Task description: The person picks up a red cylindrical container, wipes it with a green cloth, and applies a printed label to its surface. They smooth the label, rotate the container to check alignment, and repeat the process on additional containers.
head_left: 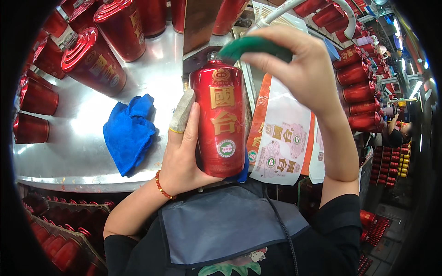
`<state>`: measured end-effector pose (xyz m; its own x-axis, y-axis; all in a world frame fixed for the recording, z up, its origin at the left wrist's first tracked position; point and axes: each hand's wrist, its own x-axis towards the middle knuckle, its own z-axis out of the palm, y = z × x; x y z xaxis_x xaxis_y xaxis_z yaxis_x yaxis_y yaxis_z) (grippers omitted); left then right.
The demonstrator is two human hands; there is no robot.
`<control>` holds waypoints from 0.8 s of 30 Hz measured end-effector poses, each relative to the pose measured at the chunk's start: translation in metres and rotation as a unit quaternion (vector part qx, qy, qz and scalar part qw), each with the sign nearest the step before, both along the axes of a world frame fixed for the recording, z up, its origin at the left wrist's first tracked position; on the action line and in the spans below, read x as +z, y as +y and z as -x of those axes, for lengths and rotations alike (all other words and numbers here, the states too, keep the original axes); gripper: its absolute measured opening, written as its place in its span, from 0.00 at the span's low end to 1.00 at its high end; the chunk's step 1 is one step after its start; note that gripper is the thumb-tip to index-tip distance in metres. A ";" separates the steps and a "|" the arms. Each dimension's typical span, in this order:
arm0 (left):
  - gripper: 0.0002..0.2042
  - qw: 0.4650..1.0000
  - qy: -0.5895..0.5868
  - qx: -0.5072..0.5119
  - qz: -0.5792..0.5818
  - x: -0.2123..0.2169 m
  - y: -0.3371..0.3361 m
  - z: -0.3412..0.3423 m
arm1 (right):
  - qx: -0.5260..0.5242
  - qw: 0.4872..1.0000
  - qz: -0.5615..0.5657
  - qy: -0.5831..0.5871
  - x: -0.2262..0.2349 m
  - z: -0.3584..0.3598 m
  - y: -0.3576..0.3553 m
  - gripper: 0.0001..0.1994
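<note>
A glossy red bottle (220, 120) with gold lettering and a round green-and-white emblem stands upright in front of me, its bare neck at the top. Round its left side and lower edge wraps my left hand (179, 161), closed on it. A pale, worn finger cover (183, 110) sits on one finger of that hand. Above and to the right of the neck, my right hand (301, 62) pinches a dark green, curved, flat piece (258, 47); its exact kind is unclear. The tip of this piece overlaps the neck in view; whether it touches, I cannot tell.
A crumpled blue cloth (130, 133) lies on the metal table (83, 158). Several red bottles (94, 62) stand at the upper left. Printed decal sheets (281, 152) lie right of the bottle, below a white pipe (285, 10). Racks of red bottles (361, 94) line the right.
</note>
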<state>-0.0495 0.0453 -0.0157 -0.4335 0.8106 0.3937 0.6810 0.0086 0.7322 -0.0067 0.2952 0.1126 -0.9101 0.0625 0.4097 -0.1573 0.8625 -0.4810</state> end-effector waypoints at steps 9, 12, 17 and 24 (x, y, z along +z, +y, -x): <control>0.71 1.000 0.007 0.018 -0.004 0.001 -0.001 -0.002 | 0.056 0.991 -0.104 0.068 -0.006 -0.012 -0.023 0.16; 0.71 0.999 -0.007 0.016 -0.030 -0.001 0.002 -0.001 | 0.094 0.977 -0.154 0.112 -0.023 -0.030 -0.048 0.19; 0.71 0.999 0.005 0.016 -0.035 -0.002 0.000 -0.001 | 0.077 0.989 -0.102 0.076 -0.014 -0.032 -0.051 0.18; 0.71 0.998 0.010 0.021 -0.050 -0.003 0.005 0.001 | 0.022 0.984 -0.142 0.100 -0.021 -0.036 -0.047 0.17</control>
